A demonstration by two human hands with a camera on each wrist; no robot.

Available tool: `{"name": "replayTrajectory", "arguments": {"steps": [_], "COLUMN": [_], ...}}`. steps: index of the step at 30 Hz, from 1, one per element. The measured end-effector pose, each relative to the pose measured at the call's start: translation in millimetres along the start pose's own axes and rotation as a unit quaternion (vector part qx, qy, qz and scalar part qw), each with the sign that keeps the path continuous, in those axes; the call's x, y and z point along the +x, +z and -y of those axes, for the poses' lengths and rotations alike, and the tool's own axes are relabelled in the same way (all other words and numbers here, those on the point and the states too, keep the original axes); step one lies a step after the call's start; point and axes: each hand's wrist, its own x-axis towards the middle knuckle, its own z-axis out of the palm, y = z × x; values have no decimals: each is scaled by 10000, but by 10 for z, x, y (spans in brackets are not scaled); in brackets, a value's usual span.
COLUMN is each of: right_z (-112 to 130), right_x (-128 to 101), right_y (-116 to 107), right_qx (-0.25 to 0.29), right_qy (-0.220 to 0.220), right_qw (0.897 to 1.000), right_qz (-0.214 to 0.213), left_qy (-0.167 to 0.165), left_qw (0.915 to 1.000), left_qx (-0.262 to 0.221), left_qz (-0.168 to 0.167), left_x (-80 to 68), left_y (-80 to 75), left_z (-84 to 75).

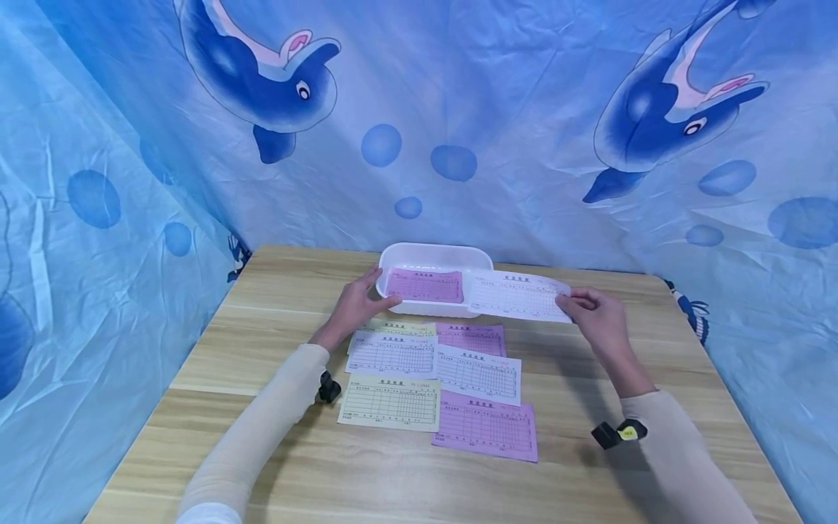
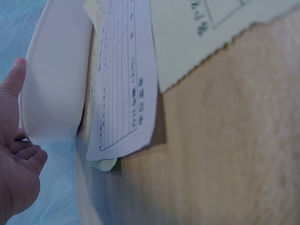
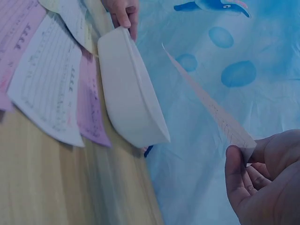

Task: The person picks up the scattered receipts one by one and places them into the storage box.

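Nearest me on the tabletop [image 1: 366,480], between the forearms, I had the front yellow slip [image 1: 390,404] and front pink slip [image 1: 486,429] overlapping at one edge. Beyond them came two loose white slips [image 1: 481,375], then the back yellow slip [image 1: 399,327], just nearer than my left hand [image 1: 356,302], and the back pink slip [image 1: 471,338] to its right. Their printed headings all showed, perhaps so colours could be told apart easily.

My left hand gripped the tub [image 3: 129,91] at its left end, I judged to steady it. Inside, just right of that hand, the boxed pink slip [image 1: 425,285] lay flat. My right hand [image 1: 599,320] pinched the held white slip [image 1: 513,295] by its right end, probably to leave the sheet free; leftward from the hand it stretched towards the tub, apart from it. Farthest hung a dolphin curtain [image 1: 524,218].
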Motion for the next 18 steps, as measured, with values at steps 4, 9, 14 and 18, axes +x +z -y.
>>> {"name": "replayTrajectory", "arguments": {"steps": [4,9,14,18], "right_z": [98,204,283,337], "right_x": [89,191,286,379], "right_y": [101,224,340,449], "right_qx": [161,212,301,449], "right_qy": [-59,-96,-107,-149], "right_qw": [9999,9997,9994,9988], "right_qz": [14,60,127,117], "left_qy": [11,6,5,5], "left_qw": [10000,10000,10000,10000], "left_qx": [-16,0,1,-1], "left_qz": [-6,-5,2,-1], "left_x": [-5,-16,-19,-14], "left_y": [0,3,1,0], "left_z": [1,-3,-14,-19]}}
